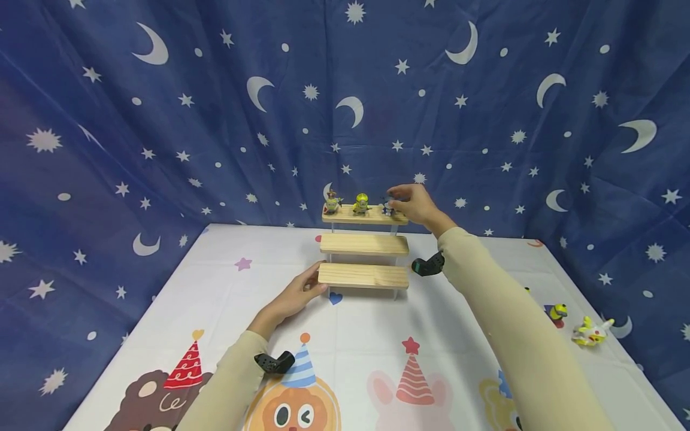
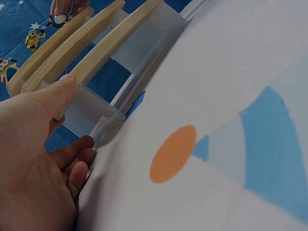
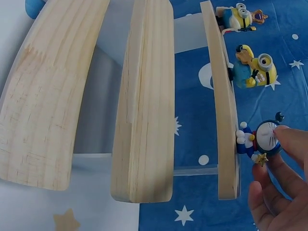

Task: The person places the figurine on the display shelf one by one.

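A three-tier wooden display stand (image 1: 364, 244) with clear side panels stands at the back of the table. On its top board, my right hand (image 1: 417, 205) pinches a blue and white cat figurine (image 3: 248, 139) by the head between thumb and fingers; its feet are right at the board. Along the same board stand two yellow minion figurines, one in the middle (image 3: 254, 71) and one at the left end (image 1: 332, 203). My left hand (image 1: 293, 296) holds the left end of the lowest board (image 2: 110, 48), thumb at its front edge, other fingers beside the clear side panel (image 2: 91, 113).
At the right of the table lie a yellow and blue figurine (image 1: 557, 311) and a white and yellow figurine (image 1: 590, 332), partly near my right sleeve. A white cloth (image 1: 377, 335) printed with party animals covers the table. A blue star-and-moon curtain (image 1: 302, 120) hangs close behind the stand.
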### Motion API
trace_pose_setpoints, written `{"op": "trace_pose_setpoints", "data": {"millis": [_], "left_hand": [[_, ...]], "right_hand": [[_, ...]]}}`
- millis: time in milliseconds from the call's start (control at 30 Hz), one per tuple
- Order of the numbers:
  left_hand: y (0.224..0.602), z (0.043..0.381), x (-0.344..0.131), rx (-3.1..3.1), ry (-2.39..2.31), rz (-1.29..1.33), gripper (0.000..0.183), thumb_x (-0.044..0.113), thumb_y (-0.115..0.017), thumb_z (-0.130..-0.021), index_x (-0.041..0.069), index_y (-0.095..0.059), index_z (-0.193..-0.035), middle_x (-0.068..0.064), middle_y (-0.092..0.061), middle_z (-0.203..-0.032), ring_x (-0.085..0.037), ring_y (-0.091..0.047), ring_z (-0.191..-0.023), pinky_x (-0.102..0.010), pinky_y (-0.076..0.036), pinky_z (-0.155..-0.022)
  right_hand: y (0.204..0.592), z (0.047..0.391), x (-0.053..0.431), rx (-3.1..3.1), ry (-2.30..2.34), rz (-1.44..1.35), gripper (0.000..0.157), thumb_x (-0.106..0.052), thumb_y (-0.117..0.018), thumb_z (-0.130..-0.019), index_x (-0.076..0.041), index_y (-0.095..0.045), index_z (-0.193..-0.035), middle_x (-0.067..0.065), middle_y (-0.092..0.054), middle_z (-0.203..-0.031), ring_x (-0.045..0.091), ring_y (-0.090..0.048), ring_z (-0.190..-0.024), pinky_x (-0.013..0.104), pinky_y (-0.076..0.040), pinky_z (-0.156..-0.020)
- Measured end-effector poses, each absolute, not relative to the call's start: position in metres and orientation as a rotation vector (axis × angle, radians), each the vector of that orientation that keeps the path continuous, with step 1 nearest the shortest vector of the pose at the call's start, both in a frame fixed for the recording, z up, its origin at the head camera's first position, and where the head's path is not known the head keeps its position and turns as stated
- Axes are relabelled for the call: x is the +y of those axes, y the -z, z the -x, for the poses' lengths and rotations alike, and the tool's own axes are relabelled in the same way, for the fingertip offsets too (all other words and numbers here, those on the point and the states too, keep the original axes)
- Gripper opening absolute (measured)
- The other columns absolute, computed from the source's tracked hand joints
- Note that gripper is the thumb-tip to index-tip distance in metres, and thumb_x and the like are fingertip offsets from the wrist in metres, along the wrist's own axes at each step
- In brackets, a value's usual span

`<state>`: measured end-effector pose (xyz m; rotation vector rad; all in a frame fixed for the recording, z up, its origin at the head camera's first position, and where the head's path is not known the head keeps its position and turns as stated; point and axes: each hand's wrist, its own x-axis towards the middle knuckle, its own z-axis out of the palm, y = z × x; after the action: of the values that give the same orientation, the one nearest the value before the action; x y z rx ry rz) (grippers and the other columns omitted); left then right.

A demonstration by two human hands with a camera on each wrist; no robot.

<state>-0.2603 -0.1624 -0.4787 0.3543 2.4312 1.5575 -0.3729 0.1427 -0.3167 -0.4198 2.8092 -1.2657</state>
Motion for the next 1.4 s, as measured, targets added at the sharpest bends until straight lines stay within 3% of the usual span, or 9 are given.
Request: {"op": "trace_pose_setpoints", "data": {"millis": [667,967,1400], "left_hand": [[0.479,0.261,-0.162,2.417,-1.568,-0.374,0.073,0.040,-0.057,-0.103,0.022,-0.020,-0.163,-0.012,-0.044,-0.157,-0.033,-0.043,-0.143,-0.059,-0.032,-0.120],[0.481,0.263,-0.163,2.418,-1.563,-0.360,0.074,0.040,-0.058,-0.102,0.023,-0.020,-0.163,-0.013,-0.043,-0.159,-0.033,-0.044,-0.142,-0.058,-0.034,-0.119],[0.479,0.260,-0.162,2.419,-1.563,-0.369,0.075,0.040,-0.058,-0.102,0.022,-0.019,-0.164,-0.015,-0.041,-0.160,-0.036,-0.041,-0.146,-0.058,-0.033,-0.120]], "right_hand": [[0.311,0.370,0.146,2.764,1.286,0.411,0.044,-0.019,-0.056,-0.105,-0.006,-0.052,-0.146,0.021,-0.053,-0.148,0.037,-0.062,-0.121,0.049,-0.054,-0.100],[0.305,0.365,0.158,2.828,1.234,0.382,0.045,-0.026,-0.057,-0.104,-0.007,-0.054,-0.145,0.020,-0.050,-0.151,0.038,-0.044,-0.143,0.057,-0.041,-0.114],[0.302,0.351,0.184,2.869,1.142,0.466,0.045,-0.025,-0.056,-0.105,-0.003,-0.054,-0.144,0.024,-0.053,-0.148,0.040,-0.052,-0.135,0.056,-0.044,-0.112]]}}
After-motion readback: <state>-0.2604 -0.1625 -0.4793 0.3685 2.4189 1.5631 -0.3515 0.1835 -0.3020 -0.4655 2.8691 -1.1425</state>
